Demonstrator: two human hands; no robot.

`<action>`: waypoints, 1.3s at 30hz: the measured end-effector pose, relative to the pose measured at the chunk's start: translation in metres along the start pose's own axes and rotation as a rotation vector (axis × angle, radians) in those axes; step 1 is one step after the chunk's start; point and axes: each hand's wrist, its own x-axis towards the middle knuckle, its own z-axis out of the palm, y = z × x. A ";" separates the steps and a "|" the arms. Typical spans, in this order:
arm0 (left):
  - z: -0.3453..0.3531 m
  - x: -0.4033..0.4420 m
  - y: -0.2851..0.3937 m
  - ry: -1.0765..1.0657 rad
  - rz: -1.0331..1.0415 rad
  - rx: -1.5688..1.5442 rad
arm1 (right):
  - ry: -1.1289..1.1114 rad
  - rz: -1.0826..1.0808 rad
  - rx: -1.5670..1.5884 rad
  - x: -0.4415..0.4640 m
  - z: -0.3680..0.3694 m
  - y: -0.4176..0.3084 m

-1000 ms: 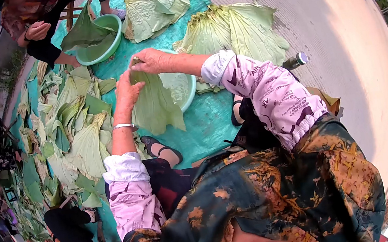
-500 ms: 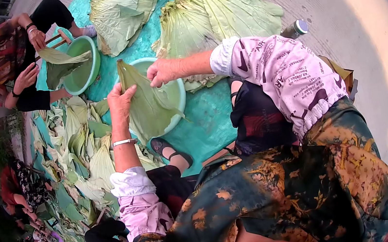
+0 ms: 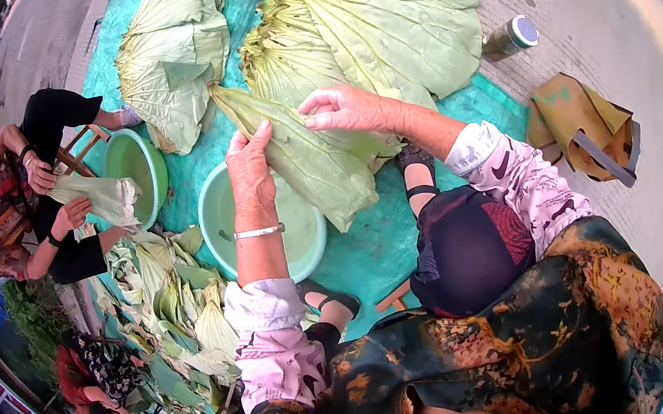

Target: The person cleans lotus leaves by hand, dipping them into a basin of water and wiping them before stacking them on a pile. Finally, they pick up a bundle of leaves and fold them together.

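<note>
A large, pale green lotus leaf (image 3: 307, 158), folded lengthwise, hangs over the right side of a light green basin (image 3: 218, 249) holding clear water. My left hand (image 3: 249, 169) grips the leaf's near edge, thumb on top. On the other side, my right hand (image 3: 348, 111) is beside the leaf's upper edge, its fingers loosely bent and apart, holding nothing. Beyond the hands lies a spread pile of flattened lotus leaves (image 3: 392, 27), and a second leaf stack (image 3: 175, 47) sits to its left.
On the left, another person (image 3: 0, 200) holds a leaf by a green basin (image 3: 156, 176). Loose leaves (image 3: 162, 288) cover the ground at lower left. A lidded jar (image 3: 512, 37) and a brown bag (image 3: 585, 127) stand right of the teal sheet (image 3: 366, 282).
The leaf has moved right with my left hand, away from over the basin's middle. My right hand has shifted right and loosened from the leaf. The camera view has turned.
</note>
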 end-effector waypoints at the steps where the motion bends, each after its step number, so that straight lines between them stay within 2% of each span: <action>1: 0.011 0.008 0.001 -0.026 -0.010 0.016 | 0.053 -0.018 -0.140 -0.005 -0.011 0.000; 5: 0.033 0.036 0.005 -0.127 -0.051 0.031 | 0.187 -0.045 -0.177 -0.009 -0.056 0.008; 8: 0.049 0.051 0.008 -0.191 -0.093 0.027 | 0.433 -0.013 -0.103 -0.010 -0.117 0.011; 10: 0.059 0.057 0.010 -0.225 -0.114 0.039 | 0.665 -0.086 -0.455 -0.009 -0.166 0.025; 13: 0.070 0.066 0.009 -0.237 -0.135 0.075 | 0.785 -0.002 -0.749 -0.001 -0.217 0.032; 18: 0.093 0.106 -0.001 -0.250 -0.213 0.076 | 0.637 0.174 -0.868 0.043 -0.261 0.048; 20: 0.100 0.121 -0.009 -0.242 -0.199 0.121 | 0.600 0.153 -0.907 0.054 -0.266 0.065; 25: 0.126 0.147 -0.010 -0.164 -0.124 0.240 | 0.550 0.332 -0.935 0.063 -0.264 0.049; 26: 0.129 0.152 -0.013 -0.157 -0.127 0.280 | 0.566 0.344 -0.929 0.063 -0.262 0.044; 29: 0.135 0.162 -0.021 -0.139 -0.157 0.361 | 0.634 0.075 -1.024 0.069 -0.272 0.057; 32: 0.138 0.171 -0.025 -0.121 -0.231 0.359 | 0.512 0.128 -0.918 0.089 -0.283 0.066; 37: 0.137 0.177 -0.034 -0.105 -0.247 0.368 | 0.524 0.281 -0.966 0.087 -0.281 0.038; 39: 0.135 0.176 -0.034 -0.103 -0.270 0.278 | 0.507 0.328 -0.978 0.089 -0.281 0.026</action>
